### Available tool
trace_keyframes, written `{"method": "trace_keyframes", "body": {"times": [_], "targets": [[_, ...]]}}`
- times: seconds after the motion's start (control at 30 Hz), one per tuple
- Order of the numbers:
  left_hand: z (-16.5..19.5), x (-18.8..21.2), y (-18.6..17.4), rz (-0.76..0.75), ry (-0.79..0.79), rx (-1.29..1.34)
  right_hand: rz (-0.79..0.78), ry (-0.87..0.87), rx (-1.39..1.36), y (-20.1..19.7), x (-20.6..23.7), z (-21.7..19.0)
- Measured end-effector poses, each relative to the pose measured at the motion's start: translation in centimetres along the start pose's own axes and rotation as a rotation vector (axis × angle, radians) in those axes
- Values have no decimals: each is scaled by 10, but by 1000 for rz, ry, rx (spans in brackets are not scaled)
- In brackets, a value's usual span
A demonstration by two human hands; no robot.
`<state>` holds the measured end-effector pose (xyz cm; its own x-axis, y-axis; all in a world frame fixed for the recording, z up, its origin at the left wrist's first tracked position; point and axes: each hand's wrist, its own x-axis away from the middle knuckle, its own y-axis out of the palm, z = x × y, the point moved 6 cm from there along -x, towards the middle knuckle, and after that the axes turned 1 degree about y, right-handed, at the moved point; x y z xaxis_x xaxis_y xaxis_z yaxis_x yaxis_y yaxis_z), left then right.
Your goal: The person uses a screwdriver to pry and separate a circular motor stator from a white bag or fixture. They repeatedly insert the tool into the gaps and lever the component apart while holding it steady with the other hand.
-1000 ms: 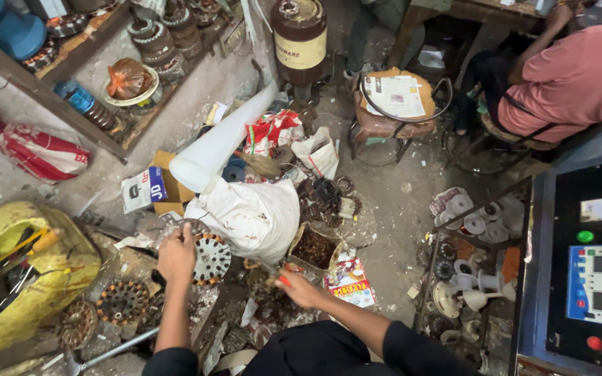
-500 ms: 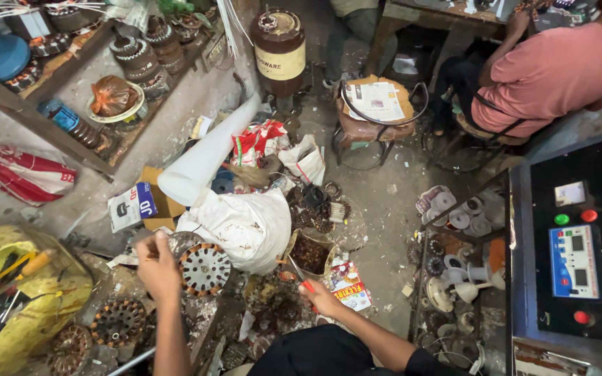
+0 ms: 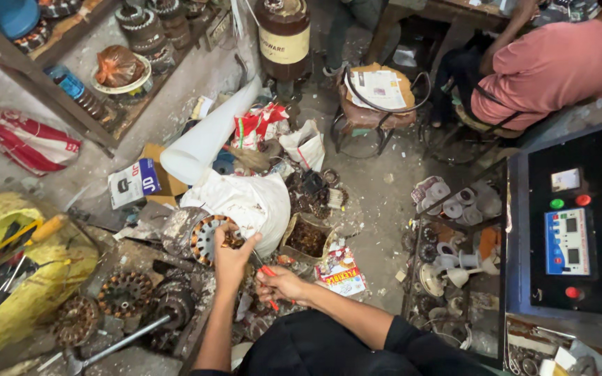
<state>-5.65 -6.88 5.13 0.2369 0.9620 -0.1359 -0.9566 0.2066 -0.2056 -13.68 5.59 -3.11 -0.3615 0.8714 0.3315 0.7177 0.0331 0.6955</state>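
Head view, looking down at a cluttered workshop floor. My left hand (image 3: pixel 230 252) has its fingers closed around the rim of a round, slotted metal motor stator with copper windings (image 3: pixel 207 238), which stands tilted on edge just beside a white cloth sack (image 3: pixel 249 202). My right hand (image 3: pixel 283 284) grips a red-handled tool (image 3: pixel 267 275), fingers wrapped shut on the handle; its tip is hidden behind the hand, so I cannot tell what kind it is. Step in hand, as I judge it: steadying the stator while bringing the tool toward its windings. The tool sits near the stator but apart from it. The next move calls for a firm left grip to stop the stator rolling, and a careful line of approach into the slots. Around it: more dark, rusty stators (image 3: pixel 125 294) lie to the left on the floor, a small cardboard box of brown scraps (image 3: pixel 306 238) to the right, a yellow sack (image 3: pixel 29 278) at far left. A person in a pink shirt (image 3: pixel 552 66) sits well apart at upper right.
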Motion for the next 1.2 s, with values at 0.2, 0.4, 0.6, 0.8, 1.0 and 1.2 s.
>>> {"method": "trace_keyframes", "body": {"times": [0.2,0.4,0.6,0.8,1.0,1.2], "targets": [[-20,9,-17,85,-191,55,57,58,171,8,-1,26],[-33,12,-12,14,-250,274,3,-106,385,6,1,28],[-32,-10,-52,206,-33,423,286,-33,773,-19,16,29],[-6,-47,-106,232,-52,-77,560,-63,1244,-20,39,17],[17,-79,-100,135,153,-483,517,-133,1305,0,31,25],[6,-89,-71,-43,176,-709,548,-114,1232,7,16,38]]}}
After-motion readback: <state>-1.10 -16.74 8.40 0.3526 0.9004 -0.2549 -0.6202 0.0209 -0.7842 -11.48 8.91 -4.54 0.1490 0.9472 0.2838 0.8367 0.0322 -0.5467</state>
